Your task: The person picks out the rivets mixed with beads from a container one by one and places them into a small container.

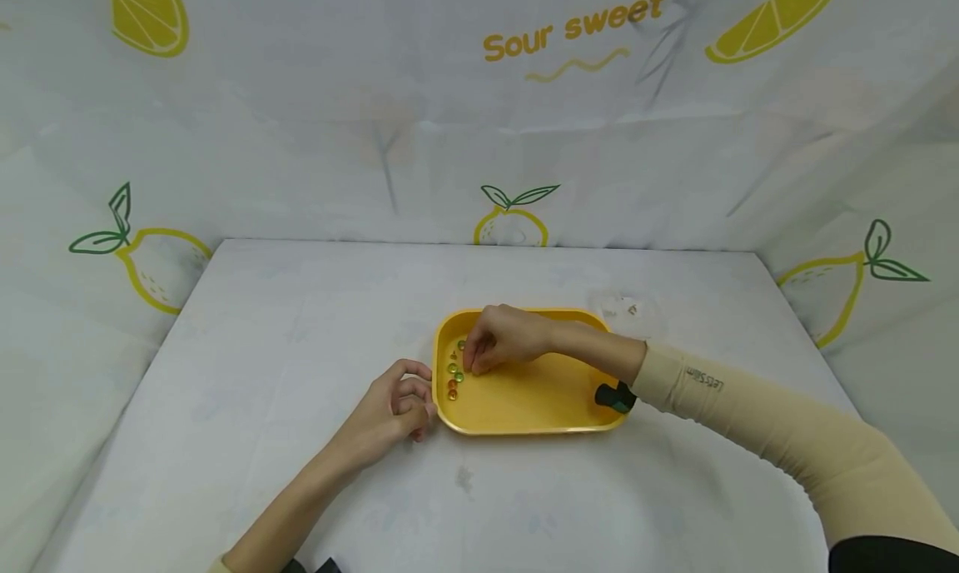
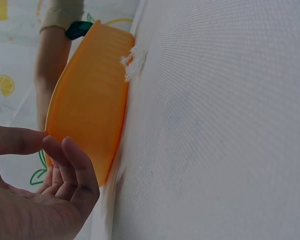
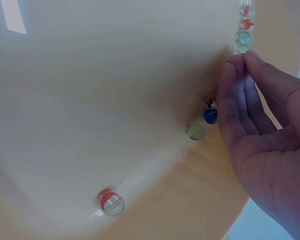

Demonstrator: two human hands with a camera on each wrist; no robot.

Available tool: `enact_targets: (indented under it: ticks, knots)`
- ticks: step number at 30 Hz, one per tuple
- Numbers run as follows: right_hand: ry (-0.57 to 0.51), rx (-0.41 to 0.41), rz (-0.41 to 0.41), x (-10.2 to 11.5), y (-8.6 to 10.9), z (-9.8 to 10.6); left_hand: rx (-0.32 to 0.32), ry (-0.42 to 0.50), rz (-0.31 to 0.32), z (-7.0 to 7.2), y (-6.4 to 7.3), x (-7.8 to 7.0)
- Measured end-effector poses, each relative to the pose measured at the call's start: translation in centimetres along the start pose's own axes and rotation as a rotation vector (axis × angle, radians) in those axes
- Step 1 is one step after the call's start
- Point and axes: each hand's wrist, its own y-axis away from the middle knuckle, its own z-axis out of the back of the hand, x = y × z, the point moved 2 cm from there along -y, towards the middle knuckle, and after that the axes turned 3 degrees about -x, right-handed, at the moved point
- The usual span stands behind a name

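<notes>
A yellow tray (image 1: 539, 415) lies on the table with several small glass marbles (image 1: 453, 395) along its left end. My right hand (image 1: 509, 338) reaches into the tray, thumb and fingertips pinched together at that row. In the right wrist view a greenish marble (image 3: 244, 38) sits just beyond the fingertips, with red-streaked marbles (image 3: 247, 25) lined up behind it; a further glass marble is partly hidden in the pinch. My left hand (image 1: 397, 408) rests beside the tray's left end, its fingers loosely bent, touching the rim and outer wall (image 2: 90, 95).
In the right wrist view a blue marble (image 3: 210, 116), a pale green marble (image 3: 196, 131) and a red-and-clear marble (image 3: 111, 204) lie apart on the tray floor. Clear crumpled plastic (image 1: 629, 309) is behind the tray's right corner. A dark device (image 1: 614, 396) hangs at the right wrist.
</notes>
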Motion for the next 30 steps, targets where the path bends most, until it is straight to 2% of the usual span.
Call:
enact_targets:
  ticks: [17,23,30]
  knots:
    - [-0.001,-0.053,0.064,1.2,0.5,1.2,-0.003,0.002,0.003,0.1,0.0,0.1]
    - [-0.024,-0.089,0.052,1.8,1.2,1.8,-0.001,0.003,0.004,0.1,-0.1,0.1]
    - [-0.074,-0.136,0.077,2.6,2.2,2.6,0.001,0.006,0.003,0.1,-0.1,0.2]
